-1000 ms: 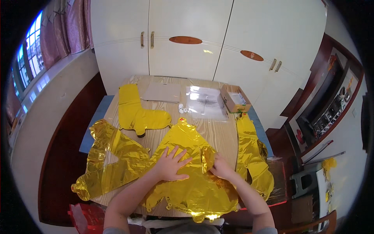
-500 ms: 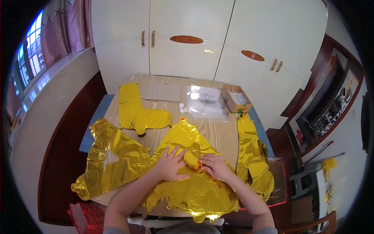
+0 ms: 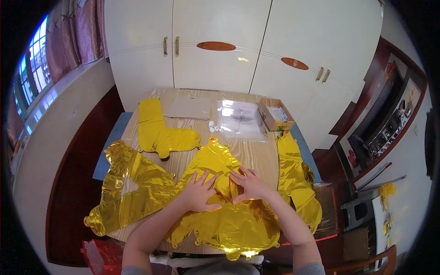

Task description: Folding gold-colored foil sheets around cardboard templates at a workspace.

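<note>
A large flat gold foil balloon (image 3: pixel 238 229) lies crumpled on the table in front of me, its narrow end pointing away. My left hand (image 3: pixel 199 192) rests flat on its left part, fingers spread. On the other side of a raised fold, my right hand (image 3: pixel 252 185) touches the foil with thumb and fingers apart. Another deflated gold foil balloon (image 3: pixel 142 204), with a gap in its middle, lies to the left. An L-shaped gold foil balloon (image 3: pixel 153 126) is behind it. One more gold foil balloon (image 3: pixel 289 167) hangs partly over the table's right edge.
At the back of the wood-grain table (image 3: pixel 261 160) are a grey board (image 3: pixel 188 108), a clear plastic sheet (image 3: pixel 240 117), small white pieces (image 3: pixel 213 127) and an open cardboard box (image 3: pixel 277 117). A red bag (image 3: pixel 103 257) is low on the left; a grey stool (image 3: pixel 357 211) stands right.
My right hand has shifted slightly up and left, its thumb and fingers spreading wider on the foil. The left hand stays in place.
</note>
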The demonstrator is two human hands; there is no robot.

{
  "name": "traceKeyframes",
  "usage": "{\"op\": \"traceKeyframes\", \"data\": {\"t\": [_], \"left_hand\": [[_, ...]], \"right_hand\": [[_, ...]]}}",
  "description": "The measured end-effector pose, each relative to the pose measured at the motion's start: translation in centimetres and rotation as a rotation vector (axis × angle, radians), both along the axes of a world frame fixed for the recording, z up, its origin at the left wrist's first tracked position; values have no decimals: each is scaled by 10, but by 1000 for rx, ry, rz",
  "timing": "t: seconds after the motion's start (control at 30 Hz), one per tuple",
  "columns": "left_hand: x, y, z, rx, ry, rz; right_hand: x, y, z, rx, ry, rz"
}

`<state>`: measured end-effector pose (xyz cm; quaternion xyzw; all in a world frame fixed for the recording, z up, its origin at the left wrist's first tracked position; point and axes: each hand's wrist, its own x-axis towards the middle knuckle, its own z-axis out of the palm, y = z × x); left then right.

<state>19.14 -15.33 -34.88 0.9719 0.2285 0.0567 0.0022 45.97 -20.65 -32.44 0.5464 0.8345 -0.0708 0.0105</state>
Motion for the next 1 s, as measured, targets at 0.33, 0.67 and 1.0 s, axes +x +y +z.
{"op": "traceKeyframes", "data": {"t": [0.33,0.67,1.0], "left_hand": [[-2,1,33,-34,39,-7],[42,-21,28,-19,-120,-244],[50,10,4,22,-111,-171]], "right_hand": [[-2,5,2,-100,-18,-10],[0,5,2,-83,7,-12],[-6,1,14,-152,78,-71]]}}
